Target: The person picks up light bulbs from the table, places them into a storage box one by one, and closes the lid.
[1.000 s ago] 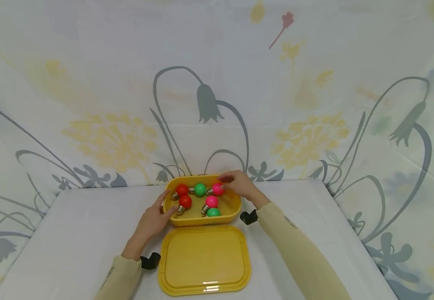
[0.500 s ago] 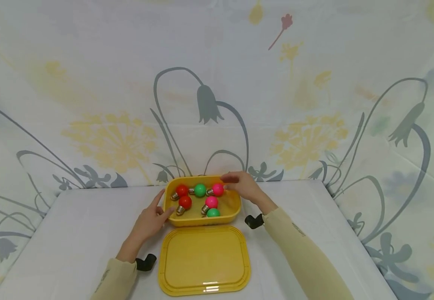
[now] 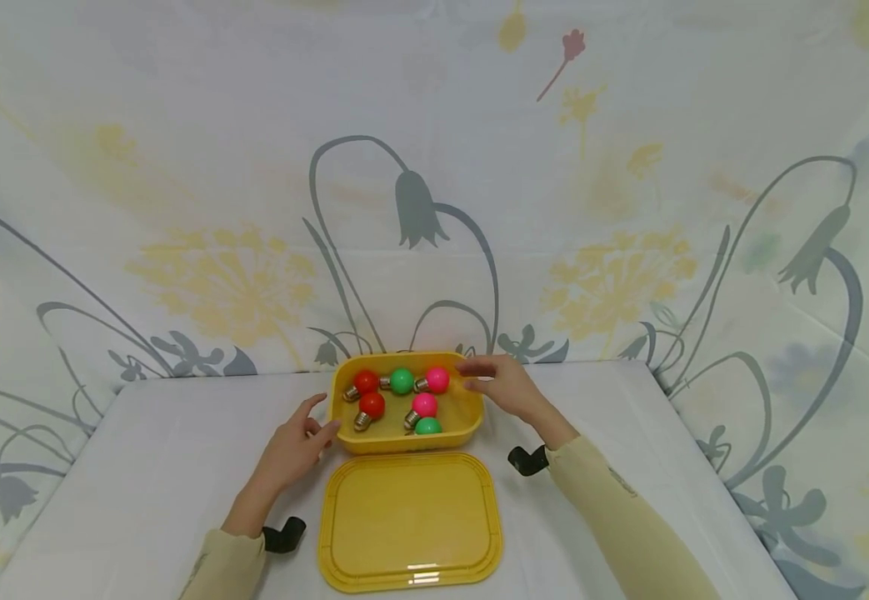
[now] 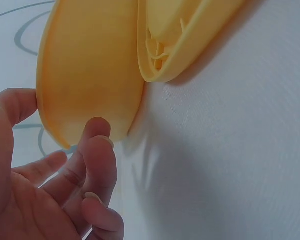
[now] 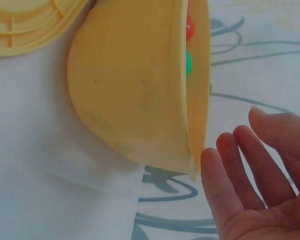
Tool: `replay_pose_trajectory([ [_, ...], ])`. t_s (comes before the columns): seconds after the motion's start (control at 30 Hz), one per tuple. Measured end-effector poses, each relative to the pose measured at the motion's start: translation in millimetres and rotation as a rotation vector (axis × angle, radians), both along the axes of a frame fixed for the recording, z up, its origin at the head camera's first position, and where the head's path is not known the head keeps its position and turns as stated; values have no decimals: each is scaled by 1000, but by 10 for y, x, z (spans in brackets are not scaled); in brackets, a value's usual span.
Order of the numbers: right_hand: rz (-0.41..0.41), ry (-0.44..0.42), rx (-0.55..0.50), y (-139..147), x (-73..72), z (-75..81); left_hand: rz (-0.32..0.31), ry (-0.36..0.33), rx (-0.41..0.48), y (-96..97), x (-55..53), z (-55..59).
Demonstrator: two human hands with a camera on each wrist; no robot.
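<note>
A yellow plastic box (image 3: 404, 446) stands at the back of the table. In it lie two red bulbs (image 3: 372, 405), two pink bulbs (image 3: 437, 380) and two green bulbs (image 3: 402, 381), most with their metal screw bases showing. At the box's left end is my left hand (image 3: 289, 450), its thumb at or close to the rim and its fingers loosely bent, holding nothing. My right hand (image 3: 509, 387) hovers by the right rim with relaxed fingers spread. In the right wrist view the fingertips (image 5: 208, 157) come near the box's edge, and nothing lies between them.
A yellow lid (image 3: 412, 521) lies flat on the table directly in front of the box. White cloth covers the table (image 3: 149, 475). A flower-patterned curtain (image 3: 441, 208) rises right behind the box.
My right hand has drawn back to the right, away from the rear pink bulb. My left hand has slid left and down, off the box's end. The bulbs stay where they were.
</note>
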State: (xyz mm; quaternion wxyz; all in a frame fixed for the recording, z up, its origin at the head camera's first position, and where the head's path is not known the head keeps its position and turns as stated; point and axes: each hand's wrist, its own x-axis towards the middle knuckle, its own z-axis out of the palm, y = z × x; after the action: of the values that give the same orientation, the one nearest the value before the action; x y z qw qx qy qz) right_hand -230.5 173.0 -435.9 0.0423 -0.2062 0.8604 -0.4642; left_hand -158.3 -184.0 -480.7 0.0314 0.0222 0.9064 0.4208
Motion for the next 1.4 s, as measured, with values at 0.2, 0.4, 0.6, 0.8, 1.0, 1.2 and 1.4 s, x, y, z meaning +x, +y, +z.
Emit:
replay_pose_trajectory([
  [0.2, 1, 23, -38, 67, 115, -7, -7, 6, -7, -2, 55, 56],
  [0.4, -34, 43, -71, 128, 260, 0, -17, -3, 17, -69, 130, 97],
  [0.6, -91, 98, -72, 218, 339, -119, -26, -27, 94, -156, 177, 83],
  [0.8, -145, 74, -104, 259, 448, -197, -71, -54, 217, -213, 237, 108],
  [1.0, -164, 25, -177, 294, 567, -283, -41, -179, 317, -224, 299, 141],
  [1.2, -186, -56, -189, 316, 741, -368, 26, -337, 435, -196, 415, 117],
  [1.4, -187, -73, -170, 340, 920, -453, 46, -382, 503, -205, 571, 72],
])
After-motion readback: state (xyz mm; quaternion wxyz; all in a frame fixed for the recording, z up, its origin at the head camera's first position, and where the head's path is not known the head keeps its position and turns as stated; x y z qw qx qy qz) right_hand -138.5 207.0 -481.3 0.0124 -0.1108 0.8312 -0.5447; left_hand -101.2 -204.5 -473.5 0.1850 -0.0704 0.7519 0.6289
